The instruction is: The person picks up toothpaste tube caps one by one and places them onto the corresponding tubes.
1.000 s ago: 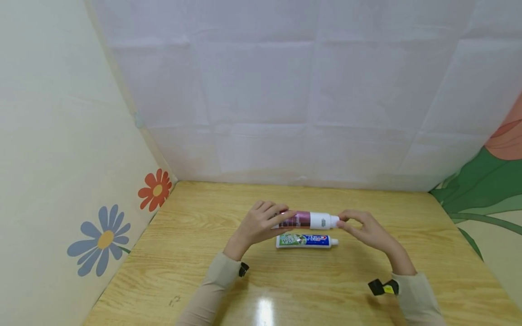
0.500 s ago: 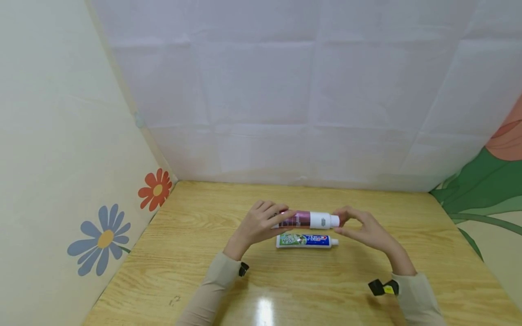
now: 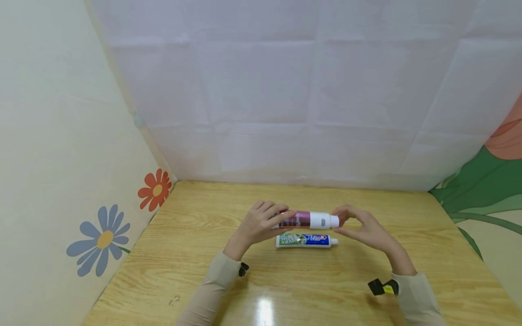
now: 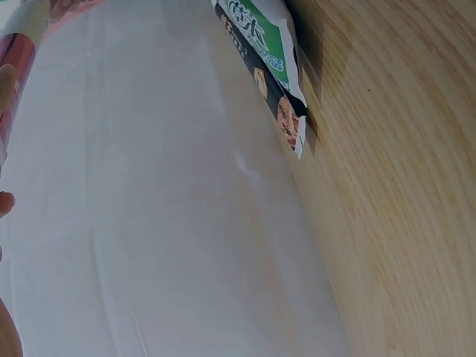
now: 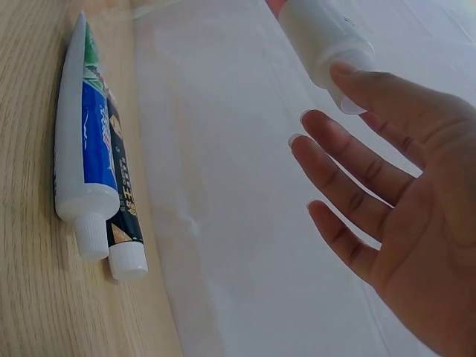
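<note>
A purple-and-white toothpaste tube (image 3: 301, 219) is held above the table, lying sideways with its white cap (image 3: 335, 221) to the right. My left hand (image 3: 257, 224) grips the tube's left part, its fingers covering that end. At the other end my right hand (image 3: 367, 229) pinches the cap between thumb and index finger. In the right wrist view the thumb (image 5: 379, 89) lies against the cap, and the other fingers stand away from it. Below the held tube, a blue-and-green toothpaste tube (image 3: 303, 241) lies on the table.
A black toothpaste tube (image 5: 128, 201) lies beside the blue-and-green one, hidden in the head view. The wooden table (image 3: 204, 290) meets a white sheet (image 3: 261, 154) at its back edge. Flower-painted walls (image 3: 53, 149) flank the left and right sides.
My right thumb and index finger have shifted from the cap's tip to around its sides, slightly leftward, within the first half second. The left hand and both tubes in the head view stay put.
</note>
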### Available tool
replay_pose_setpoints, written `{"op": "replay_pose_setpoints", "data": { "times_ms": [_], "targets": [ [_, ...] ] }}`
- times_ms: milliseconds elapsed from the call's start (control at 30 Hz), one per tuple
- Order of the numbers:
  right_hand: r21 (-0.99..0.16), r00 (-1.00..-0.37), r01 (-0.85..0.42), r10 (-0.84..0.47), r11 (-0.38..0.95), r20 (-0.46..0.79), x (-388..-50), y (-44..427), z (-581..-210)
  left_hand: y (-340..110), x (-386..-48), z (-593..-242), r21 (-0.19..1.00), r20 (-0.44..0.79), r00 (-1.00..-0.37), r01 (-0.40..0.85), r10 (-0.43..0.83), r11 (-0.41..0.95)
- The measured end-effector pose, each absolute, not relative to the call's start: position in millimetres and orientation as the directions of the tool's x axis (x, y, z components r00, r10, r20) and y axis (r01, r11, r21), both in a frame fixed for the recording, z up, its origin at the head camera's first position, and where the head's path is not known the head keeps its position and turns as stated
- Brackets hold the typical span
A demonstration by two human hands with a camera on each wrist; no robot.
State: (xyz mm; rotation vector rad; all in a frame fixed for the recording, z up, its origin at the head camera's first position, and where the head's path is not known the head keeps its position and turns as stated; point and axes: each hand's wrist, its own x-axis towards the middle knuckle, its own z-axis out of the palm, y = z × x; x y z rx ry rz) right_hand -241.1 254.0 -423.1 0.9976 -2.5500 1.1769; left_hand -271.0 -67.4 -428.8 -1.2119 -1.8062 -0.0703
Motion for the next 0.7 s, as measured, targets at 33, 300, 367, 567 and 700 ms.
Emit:
{"op": "replay_pose_setpoints", "data": {
  "times_ms": [33,300,367,567,700],
  "targets": [
    [-0.619,-0.764,-0.632,-0.507,0.466,0.399,-242.1,254.8,-424.4,-67.4,-271.1,-429.0,-0.416,0.71,-0.083,0.752,0.699,0.512],
    [-0.642,-0.782,-0.607,-0.494,0.468,0.38,-241.6,254.9,-424.8,-67.4,-271.2,-429.4,-0.418,0.705,-0.086,0.751,0.704,0.511],
    [-0.642,-0.787,-0.601,-0.49,0.476,0.375,-241.3,255.1,-424.8,-67.4,-271.2,-429.5,-0.418,0.705,-0.086,0.751,0.704,0.511],
    [-0.642,-0.799,-0.586,-0.482,0.495,0.358,-240.8,255.1,-424.9,-67.4,-271.2,-429.8,-0.416,0.705,-0.088,0.753,0.704,0.511],
    [-0.645,-0.804,-0.579,-0.479,0.499,0.351,-240.3,254.6,-424.2,-67.6,-271.1,-429.9,-0.414,0.704,-0.09,0.754,0.704,0.511]
  ]
}}
